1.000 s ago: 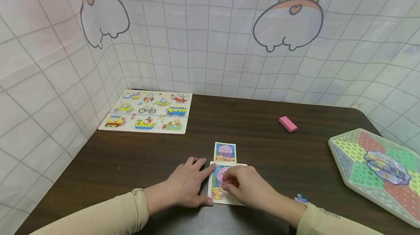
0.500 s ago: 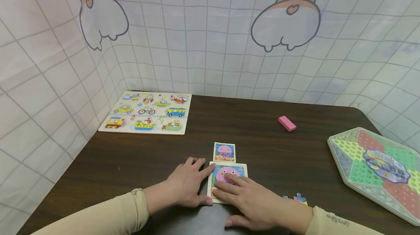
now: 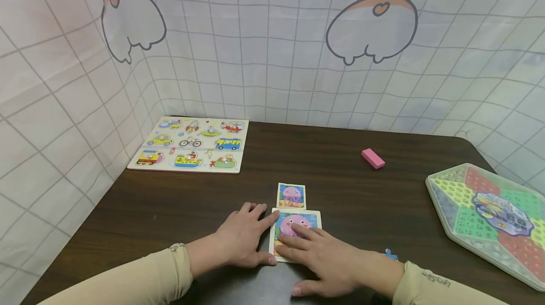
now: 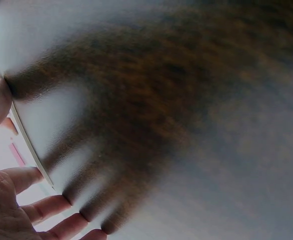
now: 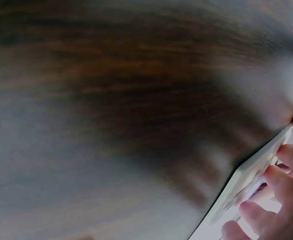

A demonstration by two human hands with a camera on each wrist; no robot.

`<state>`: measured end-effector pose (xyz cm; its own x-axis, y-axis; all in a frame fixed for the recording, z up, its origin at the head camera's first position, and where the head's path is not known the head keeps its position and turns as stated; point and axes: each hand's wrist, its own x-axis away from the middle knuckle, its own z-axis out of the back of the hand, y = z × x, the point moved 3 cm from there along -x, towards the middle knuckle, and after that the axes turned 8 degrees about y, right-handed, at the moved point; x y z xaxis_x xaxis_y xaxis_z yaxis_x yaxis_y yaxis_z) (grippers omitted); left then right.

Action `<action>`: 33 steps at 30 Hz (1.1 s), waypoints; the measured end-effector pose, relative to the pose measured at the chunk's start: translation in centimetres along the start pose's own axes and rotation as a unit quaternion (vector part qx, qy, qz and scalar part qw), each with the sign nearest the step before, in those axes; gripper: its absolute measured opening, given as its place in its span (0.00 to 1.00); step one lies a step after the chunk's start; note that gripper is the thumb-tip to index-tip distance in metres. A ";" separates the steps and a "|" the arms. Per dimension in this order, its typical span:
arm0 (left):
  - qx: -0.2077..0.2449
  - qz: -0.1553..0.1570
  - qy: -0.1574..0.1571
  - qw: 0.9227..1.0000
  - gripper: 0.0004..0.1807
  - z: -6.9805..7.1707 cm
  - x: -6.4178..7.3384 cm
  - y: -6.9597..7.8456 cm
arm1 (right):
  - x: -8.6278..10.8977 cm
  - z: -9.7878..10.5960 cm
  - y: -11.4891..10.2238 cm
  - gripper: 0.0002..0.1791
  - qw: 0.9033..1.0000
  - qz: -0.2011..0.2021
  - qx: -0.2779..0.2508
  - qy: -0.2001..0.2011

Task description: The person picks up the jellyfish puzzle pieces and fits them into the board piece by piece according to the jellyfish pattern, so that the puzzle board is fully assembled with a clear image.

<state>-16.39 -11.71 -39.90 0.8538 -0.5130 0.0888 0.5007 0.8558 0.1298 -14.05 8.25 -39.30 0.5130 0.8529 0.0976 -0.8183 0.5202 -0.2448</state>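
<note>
A small jigsaw board (image 3: 273, 235) with a pale frame lies on the dark table in the head view, its pink jellyfish picture (image 3: 295, 220) partly covered. My right hand (image 3: 329, 258) rests on the lower right of it, fingers spread over the picture and thumb out on the table. At the left edge is my left hand (image 3: 243, 236), index fingertip on the top left corner and thumb by the bottom left one. Above the board lies a matching jellyfish card (image 3: 291, 196). In the right wrist view, bent fingers (image 5: 281, 185) touch the board's face.
Blue jigsaw pieces (image 3: 389, 254) show partly behind my right forearm. A pink block (image 3: 373, 158) lies farther back. The vehicle peg puzzle (image 3: 187, 145) is at the back left, and a hexagonal Chinese checkers box (image 3: 489, 224) at the right. A grid-patterned cloth (image 3: 272, 49) hangs behind the table.
One second ago my right fingers were bunched over the board; they have since spread onto it, and more of the jellyfish shows. My left hand has stayed put.
</note>
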 end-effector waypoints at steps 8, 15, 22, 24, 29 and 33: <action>0.005 0.002 -0.004 1.000 0.51 0.0 -0.1 0.1 | 0.5 0.0 -0.2 0.36 0.996 0.039 0.067 0.051; 0.003 0.001 -0.001 1.000 0.51 0.2 -0.1 0.1 | 0.2 0.5 -0.3 0.36 0.995 0.042 0.082 0.030; 0.008 0.001 -0.004 1.000 0.51 -0.1 0.0 0.2 | 0.5 1.3 0.6 0.25 0.993 -0.034 -0.104 0.044; 0.007 0.001 -0.004 1.000 0.51 -0.2 0.0 0.2 | 1.0 1.6 1.2 0.22 0.985 -0.057 -0.144 0.075; 0.004 0.003 -0.004 1.000 0.51 -0.2 -0.1 0.2 | 3.4 2.5 3.7 0.19 0.967 -0.134 -0.172 0.131; 0.003 0.005 -0.003 1.000 0.52 -0.1 -0.1 0.1 | 5.8 2.7 5.7 0.19 0.952 -0.202 -0.167 0.158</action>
<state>-16.39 -11.58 -39.98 0.8582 -0.5044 0.0955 0.4909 0.8607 0.1348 -16.48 16.33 -37.51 0.8634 0.5034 -0.0327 -0.4371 0.7142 -0.5468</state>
